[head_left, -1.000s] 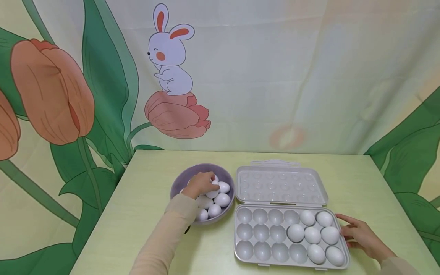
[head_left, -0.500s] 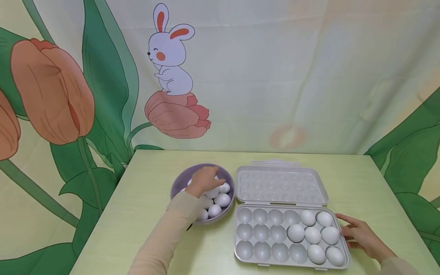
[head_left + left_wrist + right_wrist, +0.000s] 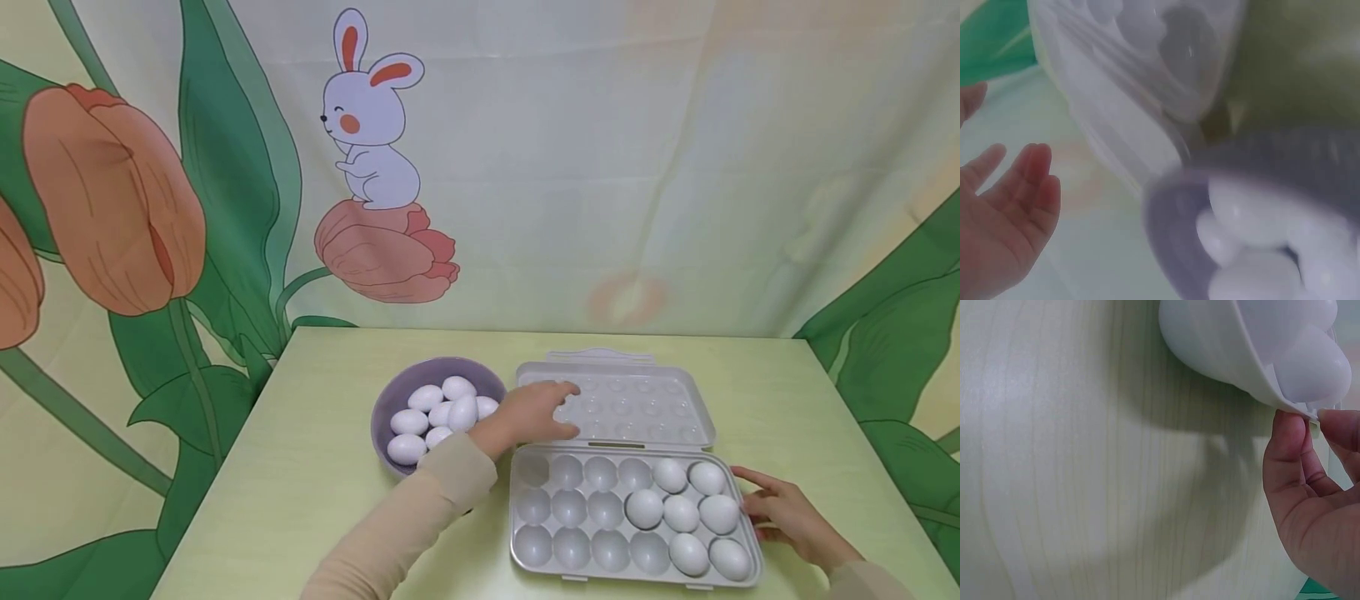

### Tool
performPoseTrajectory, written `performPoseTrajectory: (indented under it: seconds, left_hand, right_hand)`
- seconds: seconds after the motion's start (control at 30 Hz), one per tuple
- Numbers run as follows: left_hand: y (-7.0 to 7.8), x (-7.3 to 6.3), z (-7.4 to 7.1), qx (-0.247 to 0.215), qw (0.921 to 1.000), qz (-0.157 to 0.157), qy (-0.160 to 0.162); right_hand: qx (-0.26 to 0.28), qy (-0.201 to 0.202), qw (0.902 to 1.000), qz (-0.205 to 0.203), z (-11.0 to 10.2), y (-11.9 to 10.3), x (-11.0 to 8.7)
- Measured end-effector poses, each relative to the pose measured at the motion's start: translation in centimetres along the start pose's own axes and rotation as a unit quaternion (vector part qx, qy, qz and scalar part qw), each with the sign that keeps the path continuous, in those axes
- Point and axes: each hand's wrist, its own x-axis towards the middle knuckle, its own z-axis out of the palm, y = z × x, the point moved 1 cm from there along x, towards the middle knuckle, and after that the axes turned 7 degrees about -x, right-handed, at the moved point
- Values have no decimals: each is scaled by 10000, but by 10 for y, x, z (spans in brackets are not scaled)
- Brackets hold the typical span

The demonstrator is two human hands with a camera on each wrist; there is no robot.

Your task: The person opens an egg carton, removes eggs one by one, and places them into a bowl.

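Observation:
My left hand (image 3: 532, 414) reaches past the right rim of the purple bowl (image 3: 386, 400), over the left part of the egg box's raised lid (image 3: 637, 408). Its fingers and thumb stand apart; the left wrist view shows the hand (image 3: 1013, 219) with nothing between them. White eggs (image 3: 426, 398) are heaped in the bowl, partly hidden by my sleeve. At the right end of the grey plastic egg box (image 3: 626, 575), my right hand (image 3: 795, 518) pinches the rim between thumb and fingers, as the right wrist view shows. Several eggs (image 3: 682, 512) sit in its right-hand cups.
The box and bowl stand side by side on a pale wood-grain table (image 3: 315, 400). Behind the table hangs a cloth (image 3: 562, 167) printed with a rabbit and tulips. The box's left cups (image 3: 570, 507) hold no eggs.
My left hand was over the eggs in the bowl; it has moved right to above the lid, uncovering eggs in the bowl. The right hand has stayed at the box's rim.

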Motion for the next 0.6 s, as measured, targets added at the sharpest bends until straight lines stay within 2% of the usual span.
performPoseTrajectory:
  seconds: [0.13,0.3,0.53,0.6]
  left_hand:
    - [21,3,24,-40,9992,199,-345]
    - [40,4,58,52,9977,331,-590]
    - [53,5,92,154,9965,459,-679]
    - [57,6,100,329,9960,555,-624]
  right_hand:
    - [19,22,10000,62,0,1,1]
    - [4,13,10000,0,0,1,2]
    - [-18,9,10000,-17,0,2,2]
    - [-28,8,10000,-20,0,2,2]
